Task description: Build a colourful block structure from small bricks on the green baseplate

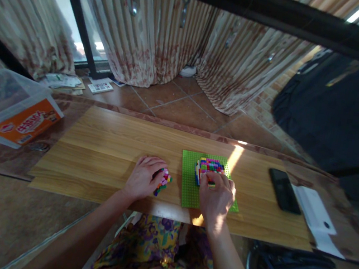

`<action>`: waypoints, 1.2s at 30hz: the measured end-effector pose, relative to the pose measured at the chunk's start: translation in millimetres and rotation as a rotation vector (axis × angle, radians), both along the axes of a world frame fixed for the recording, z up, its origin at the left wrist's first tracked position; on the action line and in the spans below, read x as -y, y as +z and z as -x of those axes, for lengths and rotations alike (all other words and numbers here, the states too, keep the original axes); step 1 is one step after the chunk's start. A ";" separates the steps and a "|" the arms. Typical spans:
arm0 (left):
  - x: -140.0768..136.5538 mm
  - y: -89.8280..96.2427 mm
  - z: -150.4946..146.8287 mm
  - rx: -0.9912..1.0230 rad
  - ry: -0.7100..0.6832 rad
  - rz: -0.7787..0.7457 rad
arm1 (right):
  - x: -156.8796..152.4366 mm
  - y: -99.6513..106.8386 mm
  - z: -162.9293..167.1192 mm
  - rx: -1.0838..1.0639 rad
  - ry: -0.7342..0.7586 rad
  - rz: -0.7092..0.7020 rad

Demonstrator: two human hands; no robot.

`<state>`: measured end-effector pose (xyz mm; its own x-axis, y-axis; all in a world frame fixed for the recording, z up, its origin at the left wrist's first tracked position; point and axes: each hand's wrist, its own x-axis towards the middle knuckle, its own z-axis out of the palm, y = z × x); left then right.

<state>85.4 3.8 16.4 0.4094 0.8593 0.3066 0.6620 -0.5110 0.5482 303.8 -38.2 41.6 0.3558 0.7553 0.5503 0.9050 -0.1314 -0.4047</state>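
Observation:
My left hand (pixel 145 175) rests on the wooden board, its fingers curved and the thumb apart from them. Against its thumb side lies a small heap of loose toy bricks (pixel 165 178) in pink, green, blue and other colours. To the right is a green studded baseplate (pixel 187 191). A low block of many-coloured bricks (pixel 211 163) stands on the plate. My right hand (pixel 217 195) is over the near side of this block, fingertips pinched together at its top. Whatever is between those fingertips is hidden, and the hand covers part of the block.
At the far left stands a clear plastic tub (pixel 8 106) with an orange label. A black phone (pixel 284 191) lies on the board's right end, beside a white paper sheet (pixel 317 217). Beyond the board are tiled floor and long curtains (pixel 161 35).

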 end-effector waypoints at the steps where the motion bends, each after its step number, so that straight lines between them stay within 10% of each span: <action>1: 0.0 -0.2 0.0 -0.001 0.000 0.002 | 0.8 0.1 0.1 -0.001 -0.003 -0.002; 36: -0.4 1.3 -0.2 -0.026 -0.005 0.010 | -5.2 -6.2 11.3 -0.103 -0.038 -0.033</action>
<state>85.6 4.2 17.7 0.4212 0.8603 0.2871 0.6737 -0.5087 0.5361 292.6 -33.0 35.3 0.4399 0.7223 0.5337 0.8529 -0.1499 -0.5002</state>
